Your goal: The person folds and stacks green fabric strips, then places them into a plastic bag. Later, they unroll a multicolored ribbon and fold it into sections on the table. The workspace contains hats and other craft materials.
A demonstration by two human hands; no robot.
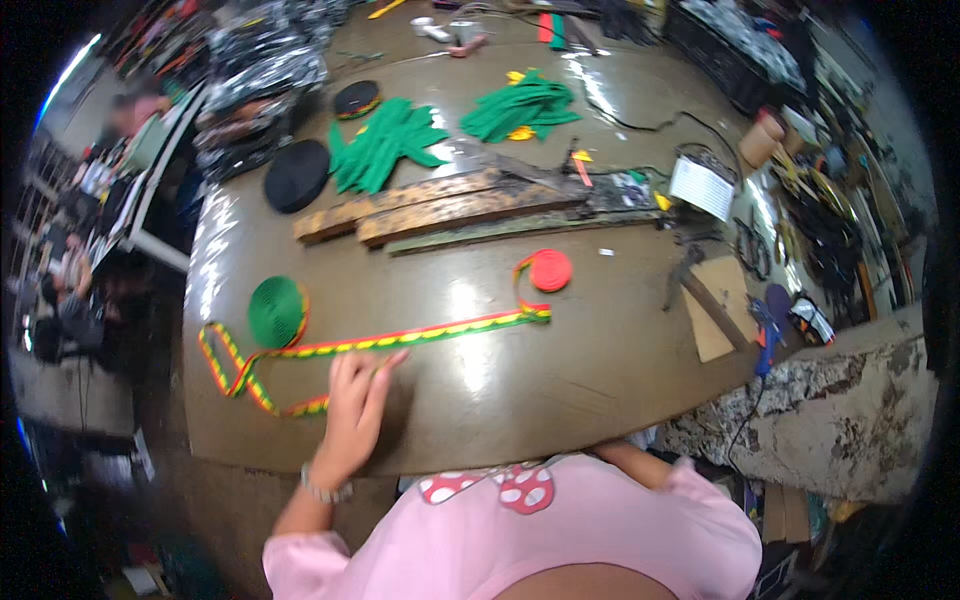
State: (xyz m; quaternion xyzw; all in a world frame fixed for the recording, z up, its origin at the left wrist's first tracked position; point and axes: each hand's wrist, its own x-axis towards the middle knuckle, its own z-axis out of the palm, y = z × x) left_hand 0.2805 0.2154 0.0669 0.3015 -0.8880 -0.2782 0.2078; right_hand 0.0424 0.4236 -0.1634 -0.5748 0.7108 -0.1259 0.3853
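Note:
My left hand lies flat on the brown table, its fingertips pressing on a long striped ribbon of green, yellow and red. The ribbon runs from a green roll on the left to a red roll on the right, and loops back under my hand. Only my right upper arm shows, bent at the table's near edge; the hand itself is hidden.
Wooden planks lie across the table's middle. Behind them are piles of green cut pieces, two black rolls and shiny wrapped bundles. A blue tool and cardboard sit right. People sit far left.

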